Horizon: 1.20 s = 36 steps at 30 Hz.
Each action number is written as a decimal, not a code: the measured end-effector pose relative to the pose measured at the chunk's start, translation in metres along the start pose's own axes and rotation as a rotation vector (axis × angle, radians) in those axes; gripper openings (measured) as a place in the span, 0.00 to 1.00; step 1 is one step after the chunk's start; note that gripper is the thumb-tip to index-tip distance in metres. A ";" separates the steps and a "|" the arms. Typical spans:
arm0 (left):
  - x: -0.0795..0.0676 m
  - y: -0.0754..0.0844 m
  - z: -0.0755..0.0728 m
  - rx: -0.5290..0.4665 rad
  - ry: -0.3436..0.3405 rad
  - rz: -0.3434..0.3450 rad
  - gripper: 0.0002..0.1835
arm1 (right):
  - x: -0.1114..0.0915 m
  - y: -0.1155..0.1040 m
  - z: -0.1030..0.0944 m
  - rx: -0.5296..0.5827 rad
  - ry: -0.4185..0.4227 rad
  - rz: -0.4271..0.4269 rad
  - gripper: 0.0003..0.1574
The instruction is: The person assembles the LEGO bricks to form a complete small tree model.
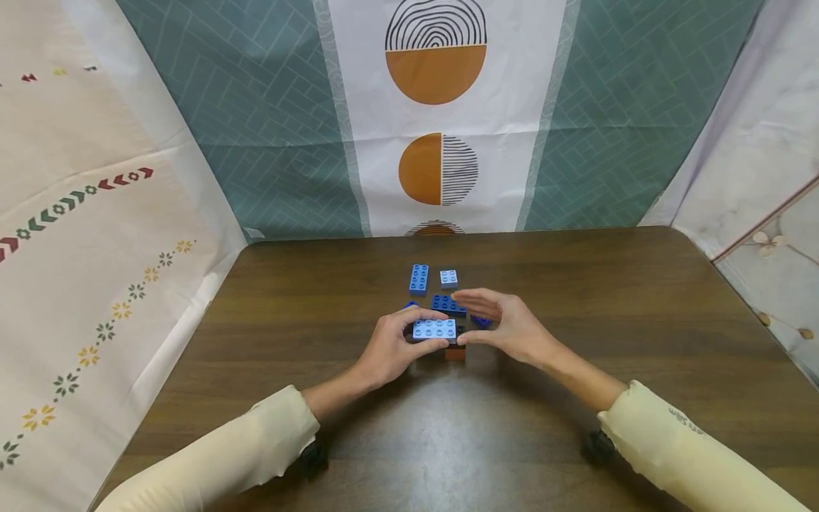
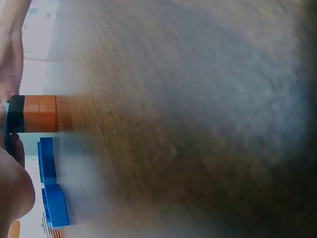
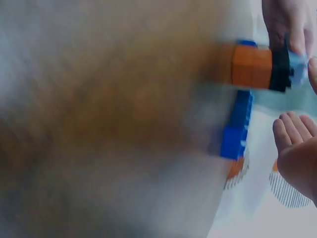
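In the head view, the left hand grips the pale brick, thumb along its near long side and fingers along the far one. That hold probably serves to leave the studs and the right end uncovered. The brick lies over the stack, about midway between the left and right edges of the desk, well in from the far edge. The right hand is spread, thumb and fingers well apart, with the thumb tip next to the stack; whether it touches I cannot tell. Its place suggests a guard or steadying for that end. Toward the far edge lie a blue brick and a small brick; a darker brick is nearer, just behind the hands. A violet brick sits under the right hand, partly hidden, so those fingers have little room to drop there.

In the left wrist view, the stack shows as orange bricks below a black brick, seemingly upright on the desk. Blue pieces stand just beside it, on the far-edge side.

In the right wrist view, the pale brick is atop the black one; whether it is pressed fully home is unclear.
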State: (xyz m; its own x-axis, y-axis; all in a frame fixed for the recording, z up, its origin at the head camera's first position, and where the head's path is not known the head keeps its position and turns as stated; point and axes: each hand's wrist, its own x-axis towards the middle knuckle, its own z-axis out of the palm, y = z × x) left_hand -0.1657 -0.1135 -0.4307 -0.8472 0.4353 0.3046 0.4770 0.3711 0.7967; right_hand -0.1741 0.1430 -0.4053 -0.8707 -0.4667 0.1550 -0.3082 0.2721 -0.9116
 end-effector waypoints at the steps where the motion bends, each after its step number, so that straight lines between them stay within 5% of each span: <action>1: 0.000 0.000 0.000 0.002 -0.002 -0.001 0.19 | 0.001 0.000 -0.004 0.005 0.006 -0.005 0.46; 15: 0.000 0.001 0.000 -0.026 -0.015 -0.021 0.19 | 0.016 0.030 -0.037 -0.090 0.012 0.069 0.61; 36: 0.001 0.002 -0.002 -0.006 -0.011 -0.016 0.19 | 0.050 0.043 -0.010 -0.141 -0.031 0.062 0.38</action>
State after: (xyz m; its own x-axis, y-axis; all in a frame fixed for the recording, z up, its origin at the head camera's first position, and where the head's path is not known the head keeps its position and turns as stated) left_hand -0.1657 -0.1137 -0.4281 -0.8522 0.4381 0.2860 0.4620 0.3734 0.8045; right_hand -0.2346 0.1398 -0.4333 -0.8783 -0.4702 0.0864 -0.3069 0.4159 -0.8561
